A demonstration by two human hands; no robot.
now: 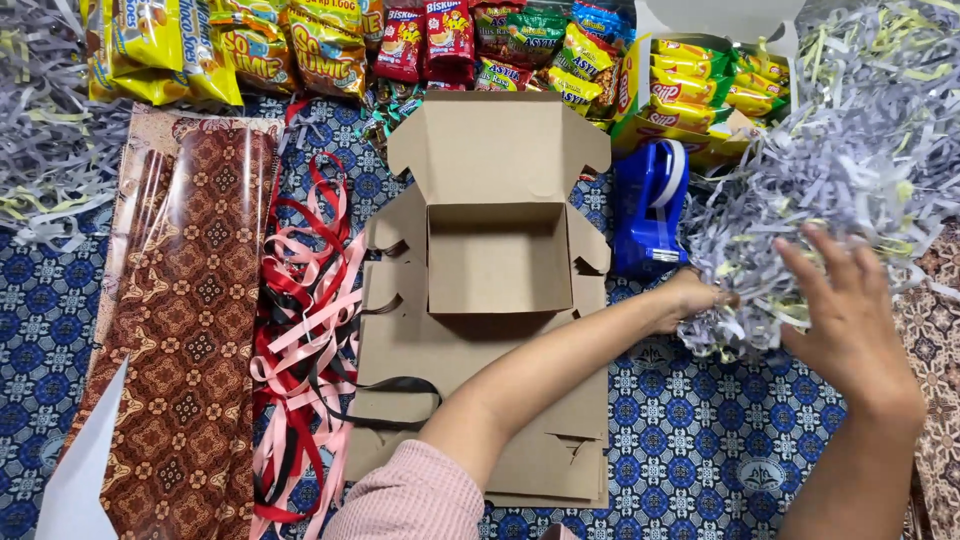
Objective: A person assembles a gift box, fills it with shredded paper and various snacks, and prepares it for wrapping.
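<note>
At the far left of the frame a heap of grey and pale yellow shredded paper spills over the blue patterned tabletop. Just right of it lies a long sheet of brown batik wrapping paper under clear film, and beside that a tangle of red, pink and black ribbons. Along the top edge runs a row of bright yellow, red and green snack packets. In the middle an open brown cardboard box, lid flap up, stands on a stack of flat brown cardboard blanks. To its right stands a blue tape dispenser, with an open carton of yellow snack packs above it. At the right, the left hand is pushed into the lower edge of a large pile of grey shredded paper, its fingers hidden, so its grip cannot be told. The right hand lies spread, fingers apart, against the same pile.
</note>
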